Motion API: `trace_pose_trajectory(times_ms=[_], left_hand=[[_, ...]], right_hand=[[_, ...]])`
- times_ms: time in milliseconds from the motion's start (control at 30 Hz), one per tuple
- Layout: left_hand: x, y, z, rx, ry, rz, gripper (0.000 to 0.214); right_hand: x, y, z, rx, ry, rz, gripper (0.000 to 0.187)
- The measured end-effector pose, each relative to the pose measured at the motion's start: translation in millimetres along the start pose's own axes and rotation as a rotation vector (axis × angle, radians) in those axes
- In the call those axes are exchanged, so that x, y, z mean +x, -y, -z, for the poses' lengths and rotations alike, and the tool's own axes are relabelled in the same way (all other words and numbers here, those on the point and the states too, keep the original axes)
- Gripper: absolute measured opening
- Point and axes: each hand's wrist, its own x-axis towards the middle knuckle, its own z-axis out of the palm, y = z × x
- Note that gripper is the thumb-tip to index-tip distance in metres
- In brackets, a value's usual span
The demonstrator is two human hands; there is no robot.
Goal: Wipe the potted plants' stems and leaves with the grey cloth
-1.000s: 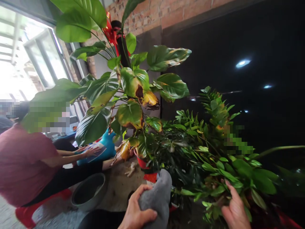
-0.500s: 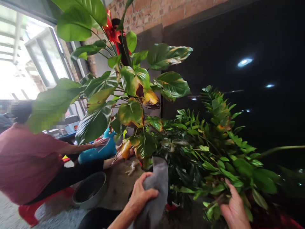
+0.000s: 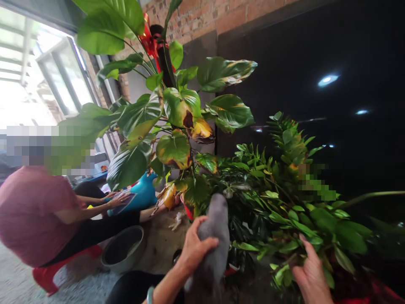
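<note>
My left hand [image 3: 198, 249] is wrapped round a grey cloth [image 3: 218, 230], whose upper end sticks up against the lower leaves and whose lower end hangs loose. At the lower right, my right hand [image 3: 311, 270] is closed round a leafy stem [image 3: 289, 259] of the bushy green plant [image 3: 281, 211]; leaves partly hide its fingertips. In front of both hands rises a tall broad-leaved plant [image 3: 182, 107] with some yellow and brown leaf edges. It is tied with a red ribbon [image 3: 148, 40] near the top of its dark pole.
To the left, a person in a pink shirt [image 3: 34, 211] sits on a red stool [image 3: 47, 276], both hands on a cloth over a blue toy animal [image 3: 142, 192]. A grey basin [image 3: 123, 249] stands on the floor. Behind the plants is a shiny black panel [image 3: 348, 63].
My left hand has moved slightly up and right with the grey cloth. My right hand stays nearly in place. The seated person's hands have moved left on the blue toy.
</note>
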Motion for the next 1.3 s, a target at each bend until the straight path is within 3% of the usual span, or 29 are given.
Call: trace_pose_trajectory(times_ms=[67,133,200,300,367,433,467,567,667,767,867,933,1033,1167,1233,1300], left_hand=[[-19.4,22.1,-2.8,-0.020,0.135,0.077,0.055],[-30.4,22.6,1.8,-0.050,0.154,0.055,0.057],[-26.9,2.1,10.5,-0.082,0.014,-0.040,0.058],[-2.7,-39.4,20.5,-0.130,-0.316,-0.188,0.060],[11.1,-52.0,20.4,-0.147,-0.406,-0.194,0.062],[12.3,-44.1,14.8,-0.121,-0.350,-0.116,0.061],[7.5,-34.0,10.8,-0.091,-0.266,-0.050,0.059],[-21.0,0.0,-0.7,0.079,0.109,0.138,0.055],[-43.5,2.9,-6.7,0.250,0.270,0.104,0.062],[-37.0,-33.0,-11.7,0.150,0.204,-0.130,0.062],[-10.6,-70.4,-21.9,0.057,-0.042,-0.377,0.059],[6.1,-78.2,-30.9,0.046,-0.119,-0.454,0.059],[16.7,-63.0,-41.6,0.088,0.026,-0.415,0.057],[2.0,-38.3,-41.9,0.274,0.316,-0.223,0.055],[-7.5,-41.9,-38.2,0.295,0.377,-0.224,0.053],[-9.9,-56.7,-35.6,0.225,0.335,-0.317,0.052]], right_hand=[[3.0,0.0,3.3,-0.017,0.020,-0.024,0.015],[6.1,0.4,6.7,-0.015,0.046,-0.011,0.015],[8.9,0.6,9.3,-0.009,0.055,0.034,0.016],[11.9,-0.3,10.8,0.004,0.051,0.051,0.017],[13.2,-2.0,10.5,0.018,0.061,0.044,0.017],[14.3,-4.1,10.0,0.020,0.082,0.055,0.017],[14.7,-5.1,9.9,0.018,0.088,0.063,0.017],[15.5,-6.1,9.9,0.012,0.110,0.080,0.017],[14.7,-4.2,10.8,0.018,0.113,0.077,0.018],[12.4,-1.5,11.4,0.026,0.091,0.085,0.019],[10.0,-0.2,10.8,0.035,0.086,0.088,0.019],[9.1,-0.2,10.3,0.047,0.087,0.087,0.019],[9.3,-0.6,10.8,0.052,0.085,0.076,0.020],[11.4,-0.1,13.7,0.049,0.087,0.074,0.019],[12.5,0.4,15.1,0.048,0.086,0.084,0.015],[13.1,0.8,15.7,0.045,0.087,0.097,0.013]])
